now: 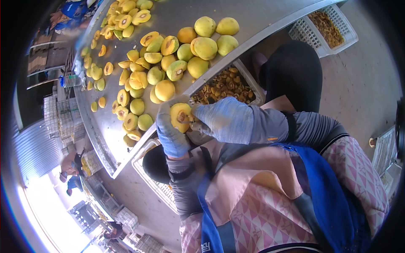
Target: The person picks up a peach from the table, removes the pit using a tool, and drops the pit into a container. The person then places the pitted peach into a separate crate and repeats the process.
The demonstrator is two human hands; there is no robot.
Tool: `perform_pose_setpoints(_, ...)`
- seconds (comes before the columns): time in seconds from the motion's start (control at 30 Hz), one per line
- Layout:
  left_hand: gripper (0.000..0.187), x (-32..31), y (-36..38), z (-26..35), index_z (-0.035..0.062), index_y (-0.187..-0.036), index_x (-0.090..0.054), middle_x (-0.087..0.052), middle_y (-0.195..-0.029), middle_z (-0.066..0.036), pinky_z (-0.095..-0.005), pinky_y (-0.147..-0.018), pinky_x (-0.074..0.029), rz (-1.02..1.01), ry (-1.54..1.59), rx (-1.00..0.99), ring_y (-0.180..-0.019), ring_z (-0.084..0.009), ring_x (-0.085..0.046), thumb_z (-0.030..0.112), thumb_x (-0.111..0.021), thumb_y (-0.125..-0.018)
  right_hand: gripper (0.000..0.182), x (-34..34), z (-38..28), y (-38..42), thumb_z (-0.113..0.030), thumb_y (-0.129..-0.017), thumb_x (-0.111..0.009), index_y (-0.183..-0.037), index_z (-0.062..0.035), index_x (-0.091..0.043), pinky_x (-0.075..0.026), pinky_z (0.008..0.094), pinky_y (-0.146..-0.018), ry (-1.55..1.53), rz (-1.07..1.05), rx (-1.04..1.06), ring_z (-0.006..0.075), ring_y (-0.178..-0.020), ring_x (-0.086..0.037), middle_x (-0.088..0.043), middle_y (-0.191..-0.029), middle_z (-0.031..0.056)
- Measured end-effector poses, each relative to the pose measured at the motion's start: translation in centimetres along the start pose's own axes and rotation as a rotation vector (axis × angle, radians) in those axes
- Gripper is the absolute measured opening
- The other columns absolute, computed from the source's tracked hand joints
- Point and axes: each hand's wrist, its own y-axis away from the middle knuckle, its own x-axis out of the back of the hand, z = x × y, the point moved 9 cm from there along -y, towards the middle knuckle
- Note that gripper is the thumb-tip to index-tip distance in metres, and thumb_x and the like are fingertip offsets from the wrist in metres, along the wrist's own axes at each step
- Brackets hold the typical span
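In the head view, my left hand (171, 134), in a blue-grey glove, is closed around a halved yellow peach (179, 119). The cut face is turned toward my right hand, and its centre is brown around the pit. My right hand (221, 119), gloved alike, is closed at the fruit's right side. A small thin metal tool (190, 122) seems to show between its fingers and the peach; its exact kind is hidden. Both hands are just off the edge of a metal table (177, 12), near whole and halved peaches (165, 90).
Under the table edge stands a crate (258, 90) of brown pits and scraps. Another white crate (325, 52) with brown pieces is on the floor at upper right. A white basket (145, 158) sits below the table corner. People work in the background at left.
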Motion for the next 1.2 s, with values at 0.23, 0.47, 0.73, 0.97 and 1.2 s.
perform_pose_setpoints(0.23, 0.060, -2.3, 0.6, 0.6, -0.0024, -0.104, -0.064, -0.065, -0.090, -0.009, -0.0256, -0.071, -0.048, -0.032, 0.353, 0.202, -0.079, -0.0145, -0.059, 0.053, -0.041, -0.099, 0.021, -0.3, 1.5, 0.2, -0.025, -0.092, -0.058, -0.100, -0.0056, -0.059, -0.049, 0.0440, -0.049, -0.063, -0.084, -0.133, 0.0362, -0.056, -0.061, -0.060, -0.066, 0.0158)
perform_pose_setpoints(0.47, 0.059, -0.6, 0.9, -1.2, -0.0057, -0.107, -0.060, -0.067, -0.089, -0.013, -0.0290, -0.071, -0.052, 0.213, 0.069, 0.036, -0.078, -0.0185, -0.062, 0.052, -0.048, -0.097, 0.031, -1.0, 1.9, 0.5, -0.031, -0.095, -0.052, -0.091, -0.0031, -0.063, -0.051, 0.0434, -0.058, -0.218, -0.196, -0.245, 0.0368, -0.067, -0.065, -0.064, -0.076, 0.0207)
perform_pose_setpoints(0.73, 0.062, -0.8, 1.5, -1.5, -0.0041, -0.105, -0.062, -0.067, -0.088, -0.011, -0.0297, -0.075, -0.051, 0.049, 0.273, 0.119, -0.078, -0.0174, -0.061, 0.054, -0.043, -0.098, 0.035, -3.0, 4.3, 1.8, -0.035, -0.096, -0.050, -0.089, -0.0037, -0.063, -0.049, 0.0453, -0.070, -0.873, -0.349, -0.309, 0.0377, -0.079, -0.064, -0.064, -0.082, 0.0231)
perform_pose_setpoints(0.97, 0.045, 15.3, 8.0, 1.1, -0.0013, -0.106, -0.065, -0.066, -0.086, -0.008, -0.0264, -0.068, -0.050, 0.362, -0.381, -0.023, -0.077, -0.0137, -0.060, 0.039, -0.046, -0.099, 0.030, -2.0, 3.9, 1.9, -0.035, -0.092, -0.056, -0.096, -0.0057, -0.059, -0.051, 0.0492, -0.070, 0.076, -0.389, -0.222, 0.0395, -0.078, -0.065, -0.066, -0.079, 0.0196)
perform_pose_setpoints(1.2, 0.027, 31.3, 9.7, -5.9, 0.0027, -0.106, -0.070, -0.069, -0.100, -0.014, -0.0339, -0.080, -0.050, 0.371, -1.274, 0.327, -0.088, -0.0221, -0.065, 0.023, -0.065, -0.088, 0.031, -3.8, 3.9, 1.8, -0.036, -0.092, -0.055, -0.094, -0.0058, -0.058, -0.051, 0.0505, -0.071, 0.143, -0.522, -0.270, 0.0403, -0.077, -0.065, -0.065, -0.077, 0.0203)
